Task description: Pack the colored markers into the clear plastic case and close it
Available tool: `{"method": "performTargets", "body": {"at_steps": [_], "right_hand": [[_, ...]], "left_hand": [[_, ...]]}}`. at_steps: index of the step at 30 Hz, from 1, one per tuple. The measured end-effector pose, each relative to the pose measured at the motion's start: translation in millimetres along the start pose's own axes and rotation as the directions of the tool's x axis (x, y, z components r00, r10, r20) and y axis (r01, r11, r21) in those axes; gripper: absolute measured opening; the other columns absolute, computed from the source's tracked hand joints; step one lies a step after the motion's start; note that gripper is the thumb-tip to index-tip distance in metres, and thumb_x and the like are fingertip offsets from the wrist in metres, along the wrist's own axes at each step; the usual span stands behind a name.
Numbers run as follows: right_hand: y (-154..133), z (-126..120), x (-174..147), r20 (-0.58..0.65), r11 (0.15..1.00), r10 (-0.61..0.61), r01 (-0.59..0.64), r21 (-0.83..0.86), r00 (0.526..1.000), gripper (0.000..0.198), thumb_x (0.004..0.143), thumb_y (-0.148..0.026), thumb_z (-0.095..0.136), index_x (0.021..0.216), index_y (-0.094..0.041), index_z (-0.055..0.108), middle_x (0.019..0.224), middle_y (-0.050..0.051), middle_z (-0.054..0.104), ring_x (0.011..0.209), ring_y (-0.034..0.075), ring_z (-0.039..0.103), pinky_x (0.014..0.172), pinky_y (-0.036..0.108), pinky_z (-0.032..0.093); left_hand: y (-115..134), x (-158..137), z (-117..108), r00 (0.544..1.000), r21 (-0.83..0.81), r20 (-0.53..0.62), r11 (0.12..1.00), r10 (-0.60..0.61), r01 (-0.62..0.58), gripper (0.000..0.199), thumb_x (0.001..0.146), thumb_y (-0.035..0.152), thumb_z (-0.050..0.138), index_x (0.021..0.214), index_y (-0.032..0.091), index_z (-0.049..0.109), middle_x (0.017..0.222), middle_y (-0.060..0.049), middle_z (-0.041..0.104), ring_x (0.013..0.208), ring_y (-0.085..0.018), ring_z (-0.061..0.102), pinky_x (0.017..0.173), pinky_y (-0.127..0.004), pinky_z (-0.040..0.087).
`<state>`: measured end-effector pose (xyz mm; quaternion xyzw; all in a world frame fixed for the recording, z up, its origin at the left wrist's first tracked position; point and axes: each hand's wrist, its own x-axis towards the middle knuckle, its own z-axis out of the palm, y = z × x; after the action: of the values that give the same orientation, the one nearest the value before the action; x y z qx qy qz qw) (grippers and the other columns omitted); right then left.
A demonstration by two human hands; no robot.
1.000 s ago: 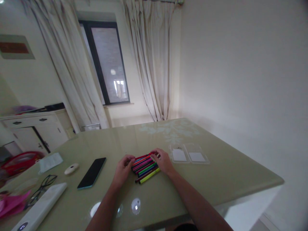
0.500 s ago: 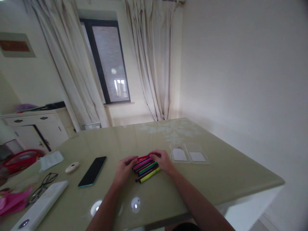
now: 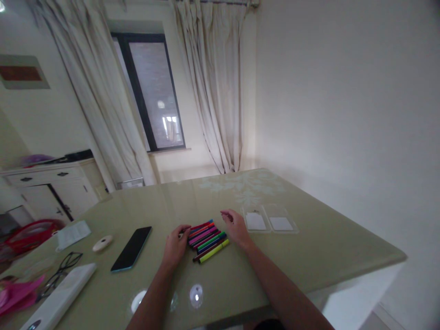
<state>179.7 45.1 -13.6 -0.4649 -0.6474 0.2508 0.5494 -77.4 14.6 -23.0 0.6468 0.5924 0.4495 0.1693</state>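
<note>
Nearest, the yellow marker [image 3: 215, 252] edges a row of markers [image 3: 202, 234] on the table [image 3: 292, 266], long axes slanting from near left to far right. Left hand [image 3: 176, 243]: nearer, curled at their left ends, grip unclear. Right hand [image 3: 236, 228]: loosely open, just beyond their right ends. Rightward: case [image 3: 275, 211].

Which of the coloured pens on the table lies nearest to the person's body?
The yellow pen: it forms the near edge of the row, and the other pens lie beyond it. No other is yellow.
</note>
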Motion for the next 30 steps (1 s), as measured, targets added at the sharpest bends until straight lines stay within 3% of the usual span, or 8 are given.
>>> {"method": "performTargets", "body": {"at_steps": [3, 7, 13, 17, 20, 22, 25, 30], "right_hand": [[4, 0, 0, 0.012, 0.996, 0.052, -0.051, -0.077, 0.999, 0.028, 0.096, -0.031, 0.053, 0.107, -0.018, 0.075, 0.104, 0.01, 0.077, 0.094, 0.024, 0.071, 0.086, 0.036, 0.055], [1, 8, -5, 0.133, 0.992, 0.046, -0.03, -0.124, 0.99, 0.034, 0.101, -0.036, 0.048, 0.119, -0.02, 0.072, 0.118, 0.011, 0.075, 0.109, 0.024, 0.069, 0.097, 0.037, 0.051], [-2, 13, -10, 0.208, 0.984, 0.017, 0.021, -0.179, 0.978, 0.042, 0.106, -0.043, 0.04, 0.124, -0.02, 0.07, 0.126, 0.012, 0.071, 0.119, 0.023, 0.063, 0.108, 0.037, 0.044], [0, 13, -7, 0.155, 0.983, 0.031, -0.002, -0.184, 0.987, 0.04, 0.106, -0.04, 0.04, 0.122, -0.02, 0.071, 0.124, 0.012, 0.071, 0.119, 0.023, 0.063, 0.108, 0.035, 0.043], [2, 12, -5, 0.105, 0.984, 0.04, -0.021, -0.175, 0.994, 0.039, 0.105, -0.04, 0.041, 0.122, -0.018, 0.069, 0.125, 0.013, 0.07, 0.12, 0.023, 0.062, 0.109, 0.036, 0.043], [3, 12, -4, 0.071, 0.988, 0.04, -0.029, -0.152, 0.997, 0.039, 0.105, -0.041, 0.042, 0.12, -0.018, 0.07, 0.123, 0.013, 0.071, 0.119, 0.024, 0.063, 0.108, 0.037, 0.044], [3, 11, -4, 0.031, 0.993, 0.045, -0.041, -0.107, 0.999, 0.039, 0.104, -0.044, 0.043, 0.115, -0.019, 0.071, 0.118, 0.013, 0.072, 0.115, 0.024, 0.065, 0.104, 0.037, 0.046], [3, 12, -3, 0.04, 0.995, 0.051, -0.047, -0.092, 0.998, 0.04, 0.104, -0.045, 0.043, 0.111, -0.018, 0.071, 0.112, 0.013, 0.073, 0.111, 0.025, 0.066, 0.1, 0.037, 0.048]], "left_hand": [[-2, -1, 4, 0.998, 0.042, 0.043, 0.998, 0.049, -0.051, 0.041, 0.09, 0.05, 0.052, 0.105, 0.021, 0.076, 0.109, -0.009, 0.079, 0.106, -0.029, 0.071, 0.099, -0.046, 0.053], [1, -5, 9, 0.974, 0.201, 0.185, 0.965, 0.131, -0.168, 0.049, 0.099, 0.049, 0.039, 0.122, 0.022, 0.072, 0.131, -0.009, 0.072, 0.125, -0.026, 0.063, 0.114, -0.046, 0.043], [17, -13, 11, 0.935, 0.422, 0.339, 0.871, 0.104, -0.25, 0.063, 0.103, 0.058, 0.028, 0.15, 0.024, 0.051, 0.16, -0.007, 0.047, 0.148, -0.026, 0.041, 0.123, -0.047, 0.027], [33, -10, 18, 0.892, 0.52, 0.452, 0.818, -0.018, -0.248, 0.098, 0.086, 0.08, 0.047, 0.162, 0.02, 0.029, 0.169, -0.017, 0.022, 0.157, -0.037, 0.018, 0.124, -0.055, 0.018], [46, -5, 24, 0.845, 0.54, 0.532, 0.792, -0.058, -0.286, 0.124, 0.066, 0.084, 0.066, 0.163, 0.019, 0.026, 0.167, -0.023, 0.026, 0.153, -0.046, 0.023, 0.122, -0.058, 0.021], [53, -2, 27, 0.842, 0.532, 0.539, 0.787, -0.032, -0.311, 0.113, 0.071, 0.077, 0.067, 0.16, 0.017, 0.033, 0.16, -0.024, 0.04, 0.144, -0.045, 0.039, 0.117, -0.055, 0.031], [59, 2, 32, 0.876, 0.55, 0.482, 0.772, 0.02, -0.32, 0.07, 0.087, 0.05, 0.057, 0.147, 0.014, 0.051, 0.141, -0.022, 0.058, 0.128, -0.038, 0.054, 0.108, -0.048, 0.041], [58, 15, 38, 0.885, 0.567, 0.465, 0.77, -0.004, -0.295, 0.038, 0.079, 0.027, 0.062, 0.115, 0.016, 0.067, 0.116, -0.017, 0.07, 0.107, -0.032, 0.066, 0.092, -0.038, 0.048]]}}
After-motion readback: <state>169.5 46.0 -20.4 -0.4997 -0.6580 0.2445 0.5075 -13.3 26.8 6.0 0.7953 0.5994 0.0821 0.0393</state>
